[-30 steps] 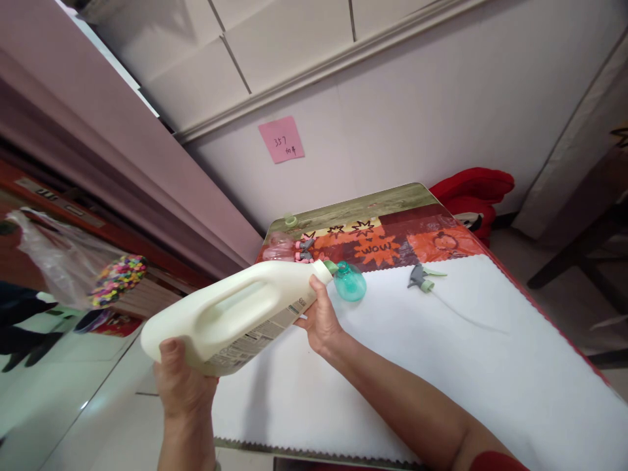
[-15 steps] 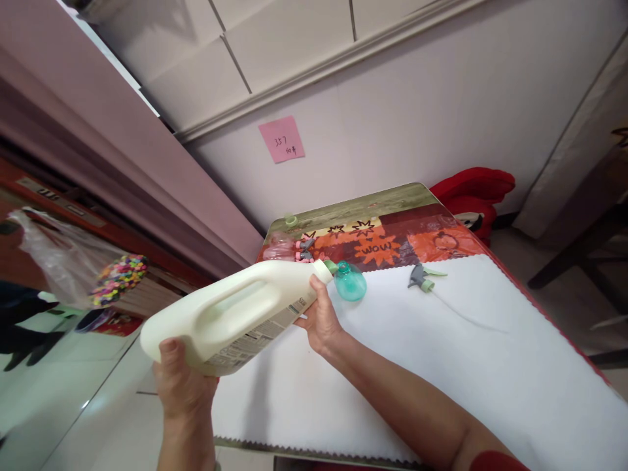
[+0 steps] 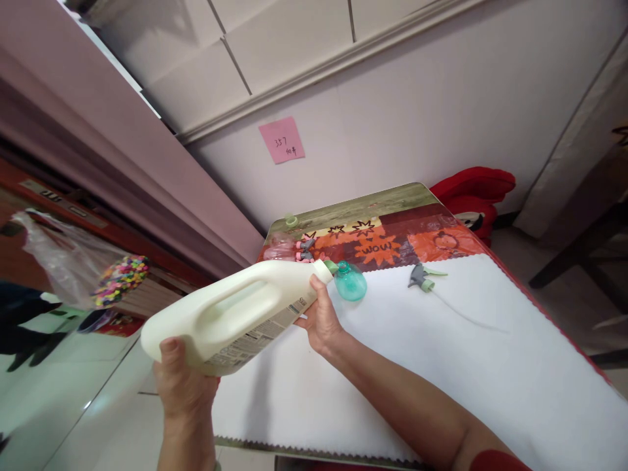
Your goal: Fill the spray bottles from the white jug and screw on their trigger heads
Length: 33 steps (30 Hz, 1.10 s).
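Observation:
A large cream detergent jug (image 3: pixel 230 314) is held tilted on its side, its green spout pointing right. My left hand (image 3: pixel 184 376) grips its base from below, thumb on the near side. Around the neck, my right hand (image 3: pixel 321 317) is closed with the thumb on top. The spout meets the mouth of a teal spray bottle body (image 3: pixel 351 284) standing on the white mat; whether they touch I cannot tell. To the right lies a grey and green trigger sprayer (image 3: pixel 422 279) with its long clear tube.
Pink clear spray bottles (image 3: pixel 287 248) lie behind the jug, near a pale green cap ring (image 3: pixel 291 221). The white mat (image 3: pixel 417 379) covers most of the table. A plastic bag (image 3: pixel 63 261) hangs at left; a red plush item (image 3: pixel 473 193) sits beyond the table.
Almost nothing differs. The jug, both hands and the teal bottle hold nearly the same positions.

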Each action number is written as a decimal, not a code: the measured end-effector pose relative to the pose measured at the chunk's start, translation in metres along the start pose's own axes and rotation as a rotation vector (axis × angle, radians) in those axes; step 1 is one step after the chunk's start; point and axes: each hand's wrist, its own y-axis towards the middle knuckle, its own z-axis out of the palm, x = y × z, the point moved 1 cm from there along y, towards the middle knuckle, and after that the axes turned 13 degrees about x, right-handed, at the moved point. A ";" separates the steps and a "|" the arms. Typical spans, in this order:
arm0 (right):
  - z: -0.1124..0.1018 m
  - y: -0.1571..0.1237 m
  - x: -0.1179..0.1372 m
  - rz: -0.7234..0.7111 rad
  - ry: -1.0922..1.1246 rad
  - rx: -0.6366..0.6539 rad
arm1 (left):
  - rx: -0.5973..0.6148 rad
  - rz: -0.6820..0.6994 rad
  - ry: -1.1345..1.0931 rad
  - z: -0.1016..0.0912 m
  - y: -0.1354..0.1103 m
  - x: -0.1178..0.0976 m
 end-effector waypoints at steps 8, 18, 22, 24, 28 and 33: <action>0.000 -0.001 0.001 -0.002 0.001 0.008 | -0.023 -0.013 -0.001 -0.001 -0.001 0.000; 0.001 -0.001 0.001 0.000 0.002 -0.002 | -0.027 -0.009 0.009 0.000 0.000 -0.001; 0.002 -0.001 0.002 -0.003 0.000 -0.007 | -0.034 -0.006 0.001 -0.001 0.000 0.001; 0.002 -0.002 0.002 -0.003 0.002 -0.010 | -0.039 -0.006 0.006 -0.001 0.000 0.001; 0.002 -0.002 0.002 -0.004 0.003 -0.007 | -0.048 -0.022 0.004 -0.002 0.000 0.000; 0.001 -0.001 0.000 -0.004 0.006 -0.002 | -0.042 -0.007 0.021 0.000 0.000 -0.002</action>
